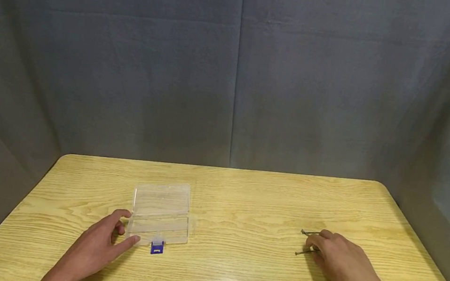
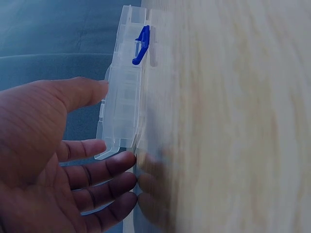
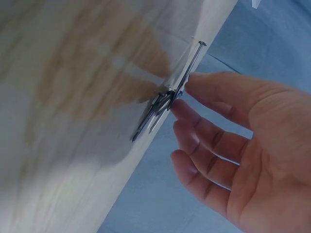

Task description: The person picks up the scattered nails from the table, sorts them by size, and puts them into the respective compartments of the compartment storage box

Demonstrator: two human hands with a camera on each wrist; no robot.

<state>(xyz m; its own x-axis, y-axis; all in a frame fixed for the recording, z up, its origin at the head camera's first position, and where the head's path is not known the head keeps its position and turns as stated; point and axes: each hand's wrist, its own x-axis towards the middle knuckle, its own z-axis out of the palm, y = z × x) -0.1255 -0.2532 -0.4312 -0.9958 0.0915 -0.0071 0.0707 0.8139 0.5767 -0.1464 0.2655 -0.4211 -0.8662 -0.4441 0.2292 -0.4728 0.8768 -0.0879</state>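
Left hand [image 1: 102,243]: lying open, fingers touching the clear box [image 1: 160,215], near left on the table [image 1: 252,196].
Right hand [image 1: 335,257]: fingers relaxed, apart, touching the nails [image 1: 307,243], near right.
Hidden: nail count is staying unclear under the fingers.

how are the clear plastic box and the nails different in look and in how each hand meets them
The clear plastic box is see-through, flat and rectangular with a blue latch; the nails are thin, dark metal rods lying in a small loose bunch. The box lies open by the left hand, whose thumb and fingers touch its end; the right hand has its fingertips at the nails. Both rest on the wooden table.
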